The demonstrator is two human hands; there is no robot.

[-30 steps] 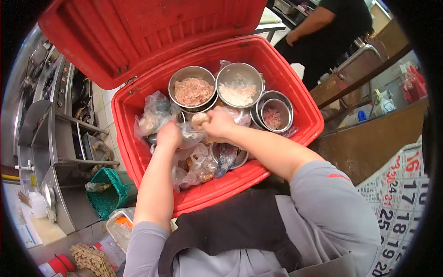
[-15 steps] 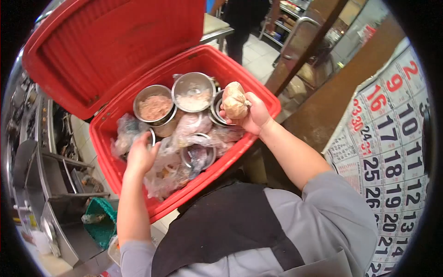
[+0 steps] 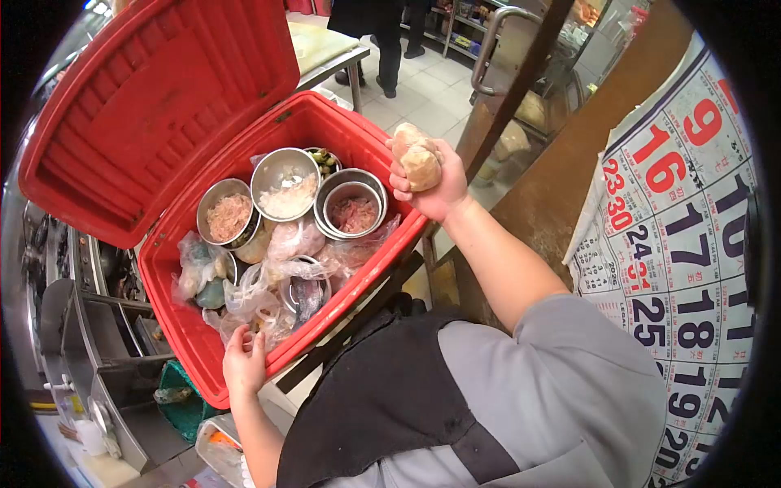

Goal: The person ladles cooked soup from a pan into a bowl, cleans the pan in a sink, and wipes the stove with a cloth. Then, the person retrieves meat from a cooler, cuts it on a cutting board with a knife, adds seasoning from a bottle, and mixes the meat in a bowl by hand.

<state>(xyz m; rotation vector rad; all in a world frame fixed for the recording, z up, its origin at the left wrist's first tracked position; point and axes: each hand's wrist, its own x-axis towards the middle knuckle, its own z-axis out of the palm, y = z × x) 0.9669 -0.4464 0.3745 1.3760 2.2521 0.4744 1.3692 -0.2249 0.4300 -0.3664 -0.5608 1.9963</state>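
My right hand (image 3: pixel 439 180) is closed round a pale, lumpy bundle (image 3: pixel 417 158), raised over the right rim of a red cooler (image 3: pixel 195 358). At the cooler's near left edge my left hand (image 3: pixel 244 362) has its fingers apart, beside clear plastic bags (image 3: pixel 259 301). Inside the cooler stand a metal bowl of pinkish shreds (image 3: pixel 229 218), a bowl of white pieces (image 3: pixel 286 189) and nested bowls of reddish meat (image 3: pixel 353 213). A smaller bowl (image 3: pixel 305 281) sits among the bags.
The cooler's red lid (image 3: pixel 163 106) stands open at the back left. A calendar (image 3: pixel 667 268) hangs on the right beside a wooden beam (image 3: pixel 521 85). At left are steel kitchen units (image 3: pixel 73 325) and a green bin (image 3: pixel 181 407). People's legs (image 3: pixel 389 57) show behind a table (image 3: pixel 325 45).
My right hand has lifted the bundle out of the cooler and to the right. My left hand has moved back to the cooler's near left edge. The view has turned to the right.
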